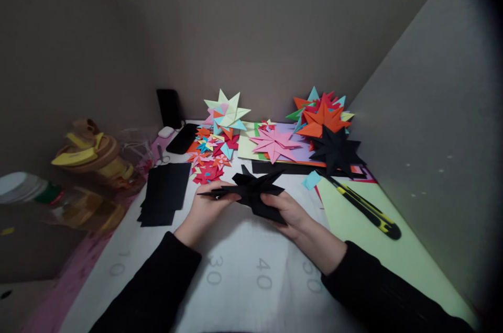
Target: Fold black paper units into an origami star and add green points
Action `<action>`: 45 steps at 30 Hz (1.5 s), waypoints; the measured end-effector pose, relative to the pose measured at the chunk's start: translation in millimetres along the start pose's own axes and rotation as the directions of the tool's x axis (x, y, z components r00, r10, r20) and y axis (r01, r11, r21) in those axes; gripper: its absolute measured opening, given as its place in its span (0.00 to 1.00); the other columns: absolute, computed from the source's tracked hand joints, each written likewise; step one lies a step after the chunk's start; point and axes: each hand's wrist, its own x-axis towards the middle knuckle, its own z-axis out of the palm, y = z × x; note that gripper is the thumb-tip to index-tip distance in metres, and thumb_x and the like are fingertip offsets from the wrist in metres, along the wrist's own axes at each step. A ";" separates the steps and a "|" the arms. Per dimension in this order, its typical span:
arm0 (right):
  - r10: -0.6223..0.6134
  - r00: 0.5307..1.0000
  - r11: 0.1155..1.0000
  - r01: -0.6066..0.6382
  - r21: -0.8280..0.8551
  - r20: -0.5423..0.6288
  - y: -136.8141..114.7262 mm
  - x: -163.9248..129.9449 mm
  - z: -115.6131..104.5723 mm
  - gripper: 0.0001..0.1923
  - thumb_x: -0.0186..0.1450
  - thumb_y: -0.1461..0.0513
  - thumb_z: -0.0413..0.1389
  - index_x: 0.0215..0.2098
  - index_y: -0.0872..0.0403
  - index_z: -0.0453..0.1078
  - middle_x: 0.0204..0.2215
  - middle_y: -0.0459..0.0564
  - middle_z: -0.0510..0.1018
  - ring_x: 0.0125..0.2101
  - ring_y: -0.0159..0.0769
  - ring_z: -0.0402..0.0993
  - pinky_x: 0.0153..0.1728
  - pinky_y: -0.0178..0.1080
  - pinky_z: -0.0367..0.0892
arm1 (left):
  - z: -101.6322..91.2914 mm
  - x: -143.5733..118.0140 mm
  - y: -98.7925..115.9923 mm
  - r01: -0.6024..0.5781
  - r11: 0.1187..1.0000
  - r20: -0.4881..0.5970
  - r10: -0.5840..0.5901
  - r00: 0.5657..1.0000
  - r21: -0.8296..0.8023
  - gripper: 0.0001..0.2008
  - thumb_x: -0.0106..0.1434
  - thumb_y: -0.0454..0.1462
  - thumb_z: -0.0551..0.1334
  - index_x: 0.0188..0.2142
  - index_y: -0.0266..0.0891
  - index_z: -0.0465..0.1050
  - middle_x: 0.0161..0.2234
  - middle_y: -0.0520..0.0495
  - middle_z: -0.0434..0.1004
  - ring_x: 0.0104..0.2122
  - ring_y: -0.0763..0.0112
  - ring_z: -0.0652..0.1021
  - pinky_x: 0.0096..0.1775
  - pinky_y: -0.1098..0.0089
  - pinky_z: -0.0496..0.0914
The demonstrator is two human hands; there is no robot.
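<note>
Head view: the only writing I can read is on the white mat (236,249) under my arms, where pale grey numerals run along its near edge; "30" and "40" are clear, and the ones to either side are too faint or cut off by my sleeves to be sure of. I see no brand or label anywhere else, and the yellow and black utility knife (367,207) on the light green sheet (393,254) shows no legible marking.

My left hand (206,210) is closed in a pinch on the left side of the black folded paper star (251,191), thumb on top and fingers beneath. My right hand (288,212) is closed on the star's lower right part, fingers curled under it and thumb pressing from above. The star sits between the two hands, held just above the mat, its long thin point sticking out to the left past my left thumb.

Left of the hands lies a stack of black paper squares (165,191). Behind the star are small coloured stars in a heap (210,157), a pink star (275,144), a finished black star (336,152), an orange star (323,118) and a pale yellow star (228,108)
</note>
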 end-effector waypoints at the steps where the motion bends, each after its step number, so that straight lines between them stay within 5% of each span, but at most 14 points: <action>1: -0.008 1.000 1.000 0.008 0.005 0.003 -0.3 0.0 0.8 0.22 0.45 0.62 0.70 0.38 0.57 0.76 0.33 0.50 0.82 0.31 0.39 0.78 0.35 0.39 0.72 | 0.7 -0.5 0.5 -0.014 1.000 -0.014 0.014 1.000 -0.005 0.05 0.47 0.33 0.70 0.27 0.39 0.80 0.26 0.49 0.81 0.29 0.63 0.78 0.34 0.66 0.72; 5: -0.054 0.998 0.997 0.052 -0.053 -0.030 2.0 -0.6 2.3 0.21 0.47 0.59 0.69 0.38 0.56 0.75 0.29 0.49 0.82 0.28 0.36 0.77 0.32 0.37 0.71 | 12.8 -3.9 -2.9 0.043 0.999 -0.162 -0.045 0.986 -0.015 0.04 0.48 0.34 0.70 0.25 0.38 0.79 0.26 0.48 0.80 0.30 0.63 0.78 0.36 0.66 0.71; 8: -0.096 0.991 0.971 0.073 -0.226 -0.093 6.9 1.0 -0.4 0.17 0.50 0.55 0.67 0.35 0.56 0.75 0.24 0.48 0.80 0.23 0.34 0.75 0.23 0.34 0.68 | 27.2 -7.3 -9.2 0.103 0.962 -0.238 -0.165 0.957 -0.254 0.12 0.49 0.37 0.71 0.35 0.36 0.79 0.36 0.45 0.82 0.39 0.59 0.79 0.43 0.64 0.71; 13: -0.312 0.949 0.876 0.270 -0.400 -0.043 13.0 6.8 -6.6 0.18 0.54 0.57 0.65 0.43 0.50 0.75 0.40 0.47 0.81 0.39 0.40 0.77 0.42 0.42 0.70 | 39.1 -12.4 -13.3 0.245 0.766 -0.034 -0.329 0.944 -0.595 0.22 0.52 0.39 0.70 0.47 0.36 0.75 0.45 0.41 0.80 0.44 0.59 0.78 0.46 0.63 0.71; 20: -0.302 0.953 0.879 0.271 -0.392 -0.018 13.0 7.7 -5.0 0.20 0.54 0.57 0.66 0.44 0.52 0.75 0.44 0.50 0.80 0.46 0.47 0.75 0.51 0.50 0.65 | 35.1 -10.2 -13.2 0.455 0.660 0.059 -0.530 0.846 -0.599 0.17 0.52 0.39 0.71 0.42 0.37 0.77 0.40 0.43 0.81 0.38 0.66 0.80 0.35 0.75 0.73; 30: -0.239 0.971 0.937 0.227 -0.266 -0.010 11.3 6.1 -4.2 0.21 0.53 0.60 0.66 0.45 0.51 0.75 0.45 0.50 0.80 0.49 0.48 0.73 0.53 0.50 0.63 | 28.1 -5.4 -15.1 0.511 0.614 0.139 -0.549 0.824 -0.601 0.10 0.59 0.36 0.66 0.39 0.33 0.77 0.35 0.42 0.81 0.26 0.73 0.78 0.24 0.77 0.73; 40: -0.191 0.980 0.955 0.173 -0.240 -0.054 4.6 6.5 -3.8 0.21 0.49 0.60 0.67 0.42 0.53 0.76 0.46 0.52 0.80 0.45 0.48 0.75 0.48 0.50 0.67 | 22.3 -2.1 -11.6 0.495 0.649 0.121 -0.531 0.839 -0.578 0.10 0.59 0.33 0.65 0.41 0.33 0.76 0.32 0.42 0.81 0.27 0.68 0.80 0.27 0.71 0.76; 45: -0.146 0.987 0.966 0.126 -0.224 -0.074 3.0 4.1 -1.7 0.22 0.49 0.60 0.67 0.42 0.54 0.75 0.42 0.52 0.81 0.42 0.48 0.77 0.43 0.49 0.71 | 19.6 -0.4 -8.2 0.511 0.607 0.131 -0.558 0.820 -0.608 0.06 0.62 0.33 0.61 0.34 0.30 0.76 0.26 0.43 0.80 0.23 0.70 0.79 0.26 0.72 0.75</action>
